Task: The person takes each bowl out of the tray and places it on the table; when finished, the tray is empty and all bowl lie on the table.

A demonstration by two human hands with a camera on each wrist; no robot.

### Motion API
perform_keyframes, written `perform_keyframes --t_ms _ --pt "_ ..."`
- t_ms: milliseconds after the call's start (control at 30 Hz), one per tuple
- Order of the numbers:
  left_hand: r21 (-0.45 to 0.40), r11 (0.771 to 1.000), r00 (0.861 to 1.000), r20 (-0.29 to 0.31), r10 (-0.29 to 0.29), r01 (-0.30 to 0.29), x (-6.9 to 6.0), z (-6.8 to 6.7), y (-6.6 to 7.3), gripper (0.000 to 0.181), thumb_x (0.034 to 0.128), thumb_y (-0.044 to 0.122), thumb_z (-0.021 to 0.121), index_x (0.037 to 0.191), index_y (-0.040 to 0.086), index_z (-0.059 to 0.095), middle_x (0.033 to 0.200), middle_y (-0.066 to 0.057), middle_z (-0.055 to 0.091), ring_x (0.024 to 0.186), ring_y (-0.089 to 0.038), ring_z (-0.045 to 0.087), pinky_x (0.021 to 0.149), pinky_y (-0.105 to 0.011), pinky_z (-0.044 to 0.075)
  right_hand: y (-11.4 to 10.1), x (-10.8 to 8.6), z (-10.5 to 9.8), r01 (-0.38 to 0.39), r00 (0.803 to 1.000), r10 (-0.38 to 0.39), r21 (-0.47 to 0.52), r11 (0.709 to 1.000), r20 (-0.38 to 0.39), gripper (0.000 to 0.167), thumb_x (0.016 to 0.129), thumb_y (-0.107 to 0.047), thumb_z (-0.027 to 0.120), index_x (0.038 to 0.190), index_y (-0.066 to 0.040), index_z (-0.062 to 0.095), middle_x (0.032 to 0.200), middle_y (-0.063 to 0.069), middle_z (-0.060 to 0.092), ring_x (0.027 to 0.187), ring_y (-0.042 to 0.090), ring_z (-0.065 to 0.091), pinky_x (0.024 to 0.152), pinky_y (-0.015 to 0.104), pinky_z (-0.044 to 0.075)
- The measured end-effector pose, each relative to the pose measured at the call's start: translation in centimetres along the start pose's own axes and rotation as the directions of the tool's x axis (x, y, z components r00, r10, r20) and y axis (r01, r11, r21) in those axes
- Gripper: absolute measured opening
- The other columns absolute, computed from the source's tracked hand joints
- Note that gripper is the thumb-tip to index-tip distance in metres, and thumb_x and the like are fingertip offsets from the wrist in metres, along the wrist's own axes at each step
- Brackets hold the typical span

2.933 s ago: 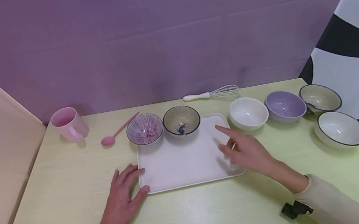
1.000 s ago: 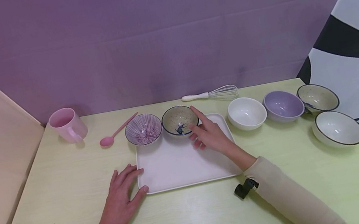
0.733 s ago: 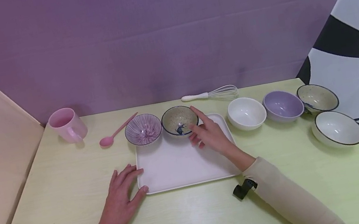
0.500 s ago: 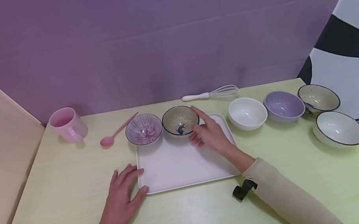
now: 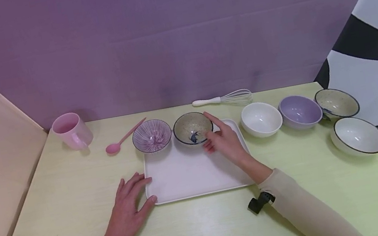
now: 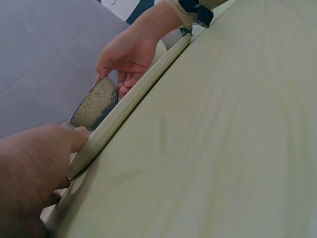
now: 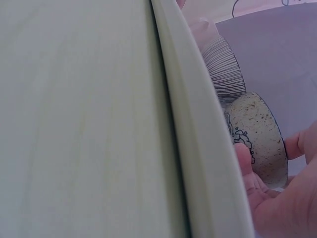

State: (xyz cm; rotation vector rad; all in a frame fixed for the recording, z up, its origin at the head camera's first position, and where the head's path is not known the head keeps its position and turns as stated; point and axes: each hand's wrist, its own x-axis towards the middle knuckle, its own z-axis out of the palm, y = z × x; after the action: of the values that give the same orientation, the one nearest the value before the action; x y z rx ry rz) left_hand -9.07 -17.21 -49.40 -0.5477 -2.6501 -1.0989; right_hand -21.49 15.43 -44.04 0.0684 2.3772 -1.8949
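Observation:
A white rectangular tray lies on the table. Standing at its back edge is a beige speckled bowl with a dark rim and a blue motif inside. My right hand holds this bowl at its right side, index finger along the rim and thumb at the front; the right wrist view shows the thumb against the speckled bowl. To its left sits a purple-striped bowl, a narrow gap between them. My left hand rests at the tray's left edge, fingers spread, fingertips touching the rim.
On the right stand a white bowl, a purple bowl, another speckled bowl and a dark-rimmed white bowl. A whisk lies at the back. A pink spoon and pink mug are at left.
My right hand has come from above the tray's right side to the speckled bowl. In the last half second the bowl shifted slightly right, away from the striped one. My left hand stayed put.

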Motion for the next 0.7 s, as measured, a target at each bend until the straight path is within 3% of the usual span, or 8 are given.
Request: perform_keyframes --t_ms 367,700 --pt "-0.004 1.000 1.000 0.008 -0.013 0.013 0.0 -0.1 0.1 0.047 0.0991 0.019 0.083 0.141 0.004 0.071 0.150 -0.021 0.064 0.153 -0.046 0.049 0.134 -0.069 0.020 -0.2 -1.5 -1.2 0.025 1.000 -0.024 0.024 0.999 -0.006 0.071 0.102 -0.002 0.053 0.170 -0.023 0.048 0.075 0.016 0.076 0.060 0.015 0.072 0.058 0.029 0.067" --pt "-0.008 1.000 1.000 0.012 -0.013 0.013 0.0 0.0 0.0 0.047 0.0995 0.019 0.083 0.142 0.004 0.071 0.150 -0.021 0.064 0.153 -0.045 0.049 0.134 -0.069 0.020 -0.9 -3.7 -2.5 0.025 0.999 -0.025 0.017 1.000 -0.023 0.070 0.101 -0.002 0.053 0.168 -0.023 0.052 0.076 0.019 0.075 0.060 0.017 0.071 0.057 0.029 0.065"
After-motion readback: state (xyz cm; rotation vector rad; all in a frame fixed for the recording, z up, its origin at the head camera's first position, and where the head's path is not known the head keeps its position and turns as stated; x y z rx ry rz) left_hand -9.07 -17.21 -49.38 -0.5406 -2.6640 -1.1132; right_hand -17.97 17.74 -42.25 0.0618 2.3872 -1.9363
